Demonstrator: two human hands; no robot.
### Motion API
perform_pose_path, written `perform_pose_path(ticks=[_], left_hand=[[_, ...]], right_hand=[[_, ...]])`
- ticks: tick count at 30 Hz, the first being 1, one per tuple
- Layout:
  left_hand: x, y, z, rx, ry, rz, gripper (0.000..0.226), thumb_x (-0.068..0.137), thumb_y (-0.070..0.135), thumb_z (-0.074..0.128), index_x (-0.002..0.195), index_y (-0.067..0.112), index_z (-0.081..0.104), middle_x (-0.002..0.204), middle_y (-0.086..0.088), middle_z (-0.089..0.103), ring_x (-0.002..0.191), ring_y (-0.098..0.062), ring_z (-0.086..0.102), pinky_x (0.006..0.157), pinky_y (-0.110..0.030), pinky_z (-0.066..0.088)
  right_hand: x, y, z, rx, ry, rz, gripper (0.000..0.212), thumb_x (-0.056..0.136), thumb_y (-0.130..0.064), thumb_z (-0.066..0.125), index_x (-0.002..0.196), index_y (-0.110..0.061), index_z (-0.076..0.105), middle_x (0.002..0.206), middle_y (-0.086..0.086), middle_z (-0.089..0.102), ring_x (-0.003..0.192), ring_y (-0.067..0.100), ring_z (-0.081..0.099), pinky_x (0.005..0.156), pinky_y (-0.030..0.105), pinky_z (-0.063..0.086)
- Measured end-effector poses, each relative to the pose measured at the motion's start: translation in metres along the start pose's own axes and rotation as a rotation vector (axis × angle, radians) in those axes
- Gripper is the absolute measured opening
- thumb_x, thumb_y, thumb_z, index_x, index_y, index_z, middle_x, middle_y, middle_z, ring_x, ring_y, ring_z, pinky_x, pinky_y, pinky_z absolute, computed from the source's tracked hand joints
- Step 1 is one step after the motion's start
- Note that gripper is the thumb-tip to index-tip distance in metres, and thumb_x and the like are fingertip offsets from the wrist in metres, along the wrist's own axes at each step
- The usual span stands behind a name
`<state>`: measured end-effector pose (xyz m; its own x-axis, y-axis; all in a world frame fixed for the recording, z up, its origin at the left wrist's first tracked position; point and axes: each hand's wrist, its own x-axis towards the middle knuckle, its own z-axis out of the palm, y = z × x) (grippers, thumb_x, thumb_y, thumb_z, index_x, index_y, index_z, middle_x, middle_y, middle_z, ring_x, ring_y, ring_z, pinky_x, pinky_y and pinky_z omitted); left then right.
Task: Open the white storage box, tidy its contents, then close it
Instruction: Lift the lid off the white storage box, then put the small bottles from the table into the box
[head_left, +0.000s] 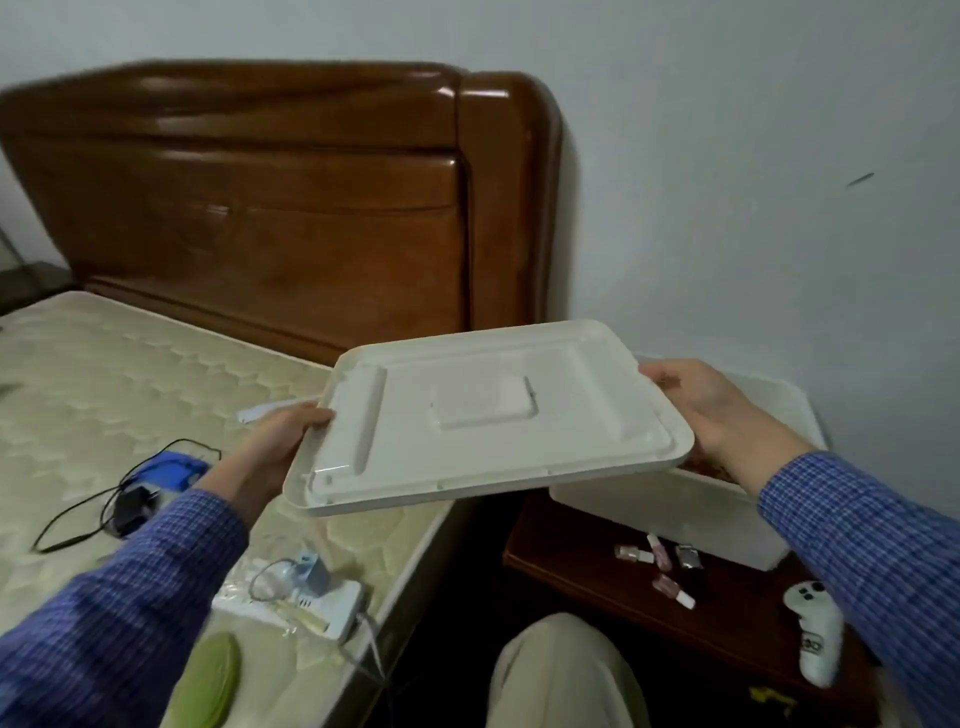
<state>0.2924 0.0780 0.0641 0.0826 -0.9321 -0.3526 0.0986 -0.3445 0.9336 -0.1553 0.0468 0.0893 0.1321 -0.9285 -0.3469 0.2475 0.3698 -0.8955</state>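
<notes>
I hold the white lid (488, 415) in the air, level, between the bed and the nightstand. My left hand (275, 452) grips its left edge, thumb on top. My right hand (701, 400) grips its right edge. The white storage box (675, 514) stands open on the dark wooden nightstand (597, 571), partly behind the lid and my right forearm. Something reddish-brown shows just inside the box rim; the rest of its contents are hidden.
Several small pink bottles (660, 566) and a white controller (815, 634) lie on the nightstand in front of the box. On the mattress (104, 374) are a blue device with black cable (166, 467), a white adapter with packets (296, 597) and a green pad (208, 680). My knee (561, 670) is below.
</notes>
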Motion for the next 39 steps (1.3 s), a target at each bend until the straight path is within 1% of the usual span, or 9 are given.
perform_pose_path(ticks=[3, 7, 13, 22, 25, 28, 33, 37, 39], left_hand=[[-0.005, -0.02, -0.044, -0.017, 0.133, -0.017, 0.037, 0.105, 0.01, 0.038, 0.14, 0.002, 0.048, 0.109, -0.02, 0.064, 0.085, -0.032, 0.062, 0.071, -0.046, 0.05], [-0.01, -0.053, -0.095, -0.106, 0.31, -0.118, 0.039, 0.106, 0.009, 0.038, 0.144, 0.003, 0.041, 0.108, -0.016, 0.063, 0.09, -0.032, 0.061, 0.077, -0.05, 0.049], [0.008, -0.095, -0.122, -0.311, 0.452, -0.009, 0.044, 0.102, -0.008, 0.031, 0.14, 0.01, 0.043, 0.144, -0.019, 0.051, 0.124, -0.035, 0.052, 0.108, -0.052, 0.04], [0.063, -0.12, -0.119, -0.435, 0.592, -0.135, 0.031, 0.096, -0.012, 0.046, 0.125, -0.005, 0.053, 0.117, -0.017, 0.065, 0.125, -0.034, 0.058, 0.07, -0.032, 0.058], [0.08, -0.121, -0.111, -0.411, 0.567, -0.19, 0.018, 0.096, -0.008, 0.045, 0.094, 0.008, 0.053, 0.101, -0.009, 0.062, 0.131, -0.035, 0.053, 0.087, -0.032, 0.057], [0.102, -0.128, -0.108, -0.428, 0.645, -0.21, 0.019, 0.094, -0.013, 0.045, 0.097, 0.004, 0.053, 0.115, -0.021, 0.062, 0.103, -0.034, 0.066, 0.084, -0.044, 0.058], [0.125, -0.135, -0.085, -0.161, 0.613, -0.294, 0.015, 0.094, -0.01, 0.049, 0.085, 0.002, 0.051, 0.089, -0.016, 0.059, 0.073, -0.027, 0.065, 0.074, -0.045, 0.062], [0.125, -0.125, -0.071, 0.057, 0.559, -0.375, 0.004, 0.095, 0.006, 0.047, 0.097, 0.003, 0.047, 0.09, -0.016, 0.054, 0.07, -0.028, 0.057, 0.067, -0.041, 0.053], [0.125, -0.127, -0.067, 0.124, 0.486, -0.406, 0.024, 0.096, 0.016, 0.049, 0.118, 0.008, 0.045, 0.102, -0.015, 0.052, 0.078, -0.028, 0.057, 0.069, -0.039, 0.051]], right_hand=[[0.027, 0.026, 0.044, -0.085, -0.068, 0.119, 0.039, 0.095, -0.017, 0.05, 0.129, 0.001, 0.06, 0.126, 0.019, 0.067, 0.115, 0.035, 0.064, 0.103, 0.052, 0.048], [0.062, 0.068, 0.096, -0.132, -0.058, 0.174, 0.033, 0.1, -0.019, 0.052, 0.131, -0.01, 0.055, 0.113, 0.012, 0.073, 0.096, 0.027, 0.071, 0.07, 0.042, 0.061], [0.095, 0.124, 0.135, -0.2, -0.101, 0.283, 0.034, 0.099, -0.024, 0.058, 0.128, -0.016, 0.041, 0.115, 0.022, 0.069, 0.09, 0.03, 0.076, 0.074, 0.04, 0.062], [0.123, 0.17, 0.154, -0.295, -0.059, 0.359, 0.033, 0.103, -0.015, 0.048, 0.132, 0.001, 0.051, 0.107, 0.021, 0.073, 0.1, 0.029, 0.072, 0.093, 0.044, 0.056], [0.133, 0.182, 0.168, -0.317, -0.04, 0.365, 0.033, 0.104, -0.012, 0.047, 0.133, 0.002, 0.047, 0.105, 0.022, 0.071, 0.097, 0.029, 0.072, 0.092, 0.043, 0.057], [0.142, 0.197, 0.187, -0.34, -0.058, 0.359, 0.035, 0.103, -0.012, 0.048, 0.137, -0.003, 0.044, 0.111, 0.022, 0.067, 0.097, 0.028, 0.071, 0.088, 0.042, 0.058], [0.151, 0.232, 0.226, -0.327, -0.145, 0.374, 0.025, 0.101, -0.015, 0.054, 0.125, -0.014, 0.049, 0.114, 0.01, 0.059, 0.095, 0.025, 0.07, 0.081, 0.041, 0.059], [0.155, 0.245, 0.24, -0.374, -0.155, 0.365, 0.037, 0.1, -0.014, 0.051, 0.137, -0.009, 0.049, 0.118, 0.006, 0.058, 0.105, 0.025, 0.066, 0.079, 0.037, 0.056], [0.153, 0.248, 0.236, -0.355, -0.134, 0.386, 0.038, 0.101, -0.015, 0.048, 0.139, -0.008, 0.047, 0.13, 0.009, 0.056, 0.106, 0.023, 0.067, 0.085, 0.04, 0.056]])
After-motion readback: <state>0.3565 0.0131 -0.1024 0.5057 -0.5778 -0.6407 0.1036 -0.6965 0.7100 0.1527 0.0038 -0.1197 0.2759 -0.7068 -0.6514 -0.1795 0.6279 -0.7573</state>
